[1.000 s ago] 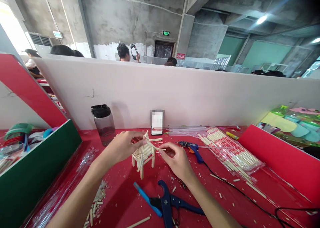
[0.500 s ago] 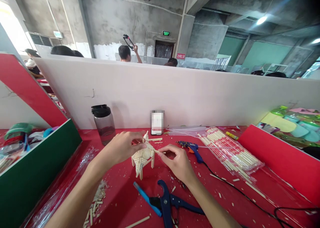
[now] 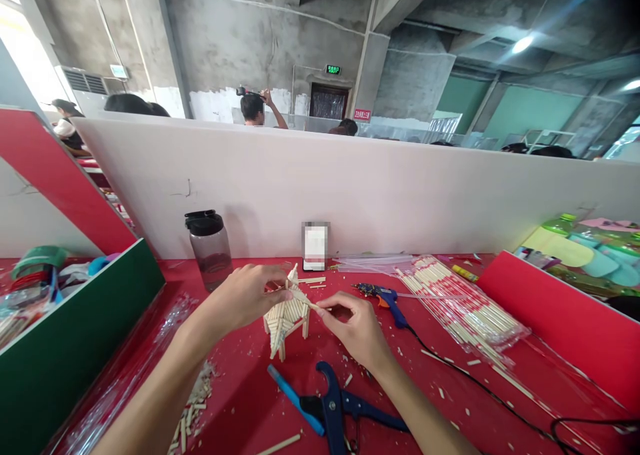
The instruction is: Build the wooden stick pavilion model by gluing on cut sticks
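Note:
A small model pavilion of pale wooden sticks, with a pointed roof and short legs, stands on the red tabletop. My left hand reaches to its upper part from the left, thumb and fingers pinched close at the roof near the tip. From the right, my right hand pinches the outer end of a slim light wooden piece between thumb and forefinger. This piece slants across the roof's right side, its inner end at my left fingertips. Whether it is fixed to the roof I cannot tell.
Near the front lies a blue pipe cutter beside stick offcuts. A glue gun and bagged chopsticks are at right. A bottle and a phone stand by the white partition.
My hands and the pavilion hold nearly the same pose. The view has shifted slightly. Beyond the partition, a person has lowered a dark object to their head.

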Tool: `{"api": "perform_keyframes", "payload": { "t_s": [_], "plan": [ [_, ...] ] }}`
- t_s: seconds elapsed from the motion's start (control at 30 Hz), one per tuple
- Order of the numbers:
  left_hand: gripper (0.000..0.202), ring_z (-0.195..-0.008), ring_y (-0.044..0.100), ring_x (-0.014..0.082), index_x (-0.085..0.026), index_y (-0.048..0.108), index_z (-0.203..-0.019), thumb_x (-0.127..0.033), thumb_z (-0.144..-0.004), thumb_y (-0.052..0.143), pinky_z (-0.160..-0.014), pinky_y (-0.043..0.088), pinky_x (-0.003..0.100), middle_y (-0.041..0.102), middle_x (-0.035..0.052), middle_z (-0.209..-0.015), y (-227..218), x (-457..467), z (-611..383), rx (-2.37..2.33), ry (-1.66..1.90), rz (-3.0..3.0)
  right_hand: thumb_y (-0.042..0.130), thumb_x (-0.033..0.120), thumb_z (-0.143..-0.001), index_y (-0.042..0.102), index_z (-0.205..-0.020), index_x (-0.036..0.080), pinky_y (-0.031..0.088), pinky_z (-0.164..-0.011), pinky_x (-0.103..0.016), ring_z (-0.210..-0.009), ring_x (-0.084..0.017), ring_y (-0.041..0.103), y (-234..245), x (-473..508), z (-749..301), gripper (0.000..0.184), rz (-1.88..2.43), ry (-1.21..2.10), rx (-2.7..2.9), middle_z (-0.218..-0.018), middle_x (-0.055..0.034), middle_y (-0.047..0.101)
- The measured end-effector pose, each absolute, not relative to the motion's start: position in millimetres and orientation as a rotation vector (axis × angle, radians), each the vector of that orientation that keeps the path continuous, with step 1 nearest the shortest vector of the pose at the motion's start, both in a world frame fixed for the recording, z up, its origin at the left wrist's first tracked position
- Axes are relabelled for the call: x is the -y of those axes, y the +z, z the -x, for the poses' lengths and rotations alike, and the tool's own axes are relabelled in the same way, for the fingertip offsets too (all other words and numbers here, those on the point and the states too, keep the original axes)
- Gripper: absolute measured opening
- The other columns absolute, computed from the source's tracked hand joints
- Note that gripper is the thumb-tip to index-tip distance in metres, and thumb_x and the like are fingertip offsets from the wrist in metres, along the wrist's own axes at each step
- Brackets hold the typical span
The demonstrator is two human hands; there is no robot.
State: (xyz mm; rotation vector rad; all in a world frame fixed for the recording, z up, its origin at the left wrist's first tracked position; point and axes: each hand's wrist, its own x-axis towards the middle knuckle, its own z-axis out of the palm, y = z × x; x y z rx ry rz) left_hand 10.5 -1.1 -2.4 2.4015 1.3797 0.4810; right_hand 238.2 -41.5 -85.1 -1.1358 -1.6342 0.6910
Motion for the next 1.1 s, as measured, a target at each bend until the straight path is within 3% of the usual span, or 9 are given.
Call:
{"api": "perform_keyframes", "payload": {
  "t_s": [1.1],
  "plan": [
    [0.026,-0.088,0.073,0.0247,-0.028,0.077,-0.096,-0.045,-0.087,0.059,-0.071,0.051,0.026,0.079,0.0052,-0.096,-3.2,0.0,-9.8,-1.353,0.473,-2.367,0.065,0.028,-0.089,0.075,-0.089,0.022,0.054,-0.074,-0.028,-0.080,-0.019,0.069,-86.4,43.1,-239.0,0.012,1.106,0.673,1.686,-0.088,-0.0035,0.075]
  ]
}}
